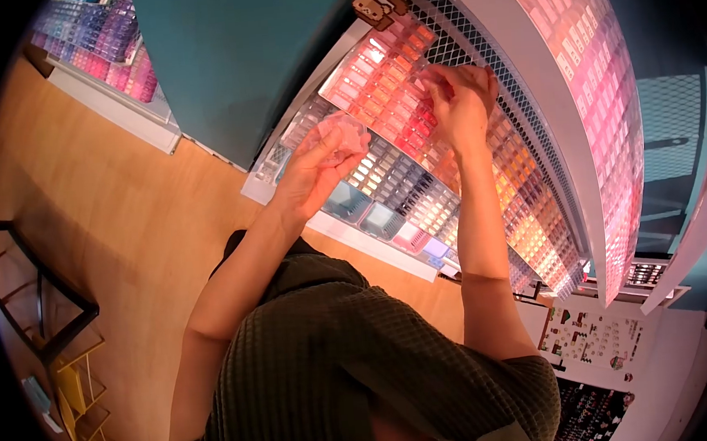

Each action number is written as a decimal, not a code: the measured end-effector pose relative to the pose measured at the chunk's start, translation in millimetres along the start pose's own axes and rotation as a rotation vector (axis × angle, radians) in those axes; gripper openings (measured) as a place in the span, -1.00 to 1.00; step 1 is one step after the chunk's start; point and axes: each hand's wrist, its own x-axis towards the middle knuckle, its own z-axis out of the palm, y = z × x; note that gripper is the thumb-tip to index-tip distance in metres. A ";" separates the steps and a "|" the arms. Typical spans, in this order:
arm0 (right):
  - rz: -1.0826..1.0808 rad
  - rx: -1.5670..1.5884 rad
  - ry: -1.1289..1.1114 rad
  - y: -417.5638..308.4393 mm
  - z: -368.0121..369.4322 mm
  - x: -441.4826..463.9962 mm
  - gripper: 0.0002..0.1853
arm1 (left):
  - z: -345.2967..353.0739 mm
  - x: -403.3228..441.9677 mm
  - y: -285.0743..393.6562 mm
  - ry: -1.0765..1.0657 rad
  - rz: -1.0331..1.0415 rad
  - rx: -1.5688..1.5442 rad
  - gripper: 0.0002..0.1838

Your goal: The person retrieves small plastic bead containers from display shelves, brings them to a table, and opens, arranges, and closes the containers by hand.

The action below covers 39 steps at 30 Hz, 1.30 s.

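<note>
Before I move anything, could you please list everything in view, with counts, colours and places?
packet: one, translucent pinkish, in the left hand
small cases: too many to count, many colours, mostly on the tiers ahead
racks: at least two, pale-edged, ahead and upper left
bear figure: one, brown, top of the near rack
wall: one stretch, teal, top
floor: one, light wood, left
black frame: one, lower left
yellow frame: one, lower left
white poster: one, lower right
top: one, dark green, on the person
left hand: one, bare, centre
right hand: one, bare, at the red cases
</note>
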 end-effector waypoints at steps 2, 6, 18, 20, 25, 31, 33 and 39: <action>-0.014 -0.003 0.046 4.5 4.6 1.7 -0.84 | -0.2 0.4 -0.5 0.002 0.005 0.008 -0.46; -0.084 -0.016 0.074 7.5 3.4 4.4 -0.91 | -0.8 0.7 -1.7 -0.007 0.020 0.020 -0.45; -0.100 0.017 -0.073 13.8 1.2 2.8 -0.64 | -1.0 3.7 -4.4 -0.003 0.031 0.013 -0.48; -0.054 0.063 -0.095 15.5 3.2 4.2 -0.68 | -0.8 3.3 -4.9 -0.005 0.033 0.023 -0.45; 0.012 0.154 -0.107 10.6 1.1 4.5 -0.81 | 2.2 1.2 -3.3 0.002 0.032 0.061 -0.42; -0.113 0.075 0.000 7.1 2.7 0.5 -0.82 | 1.1 1.9 -3.7 0.028 0.023 0.024 -0.43; -0.107 0.060 -0.005 4.8 0.9 -1.3 -0.78 | 1.2 1.7 -4.4 0.028 0.019 0.024 -0.43; -0.113 0.065 0.029 7.4 2.2 -5.7 -0.68 | 1.8 1.5 -4.8 0.020 0.008 0.030 -0.44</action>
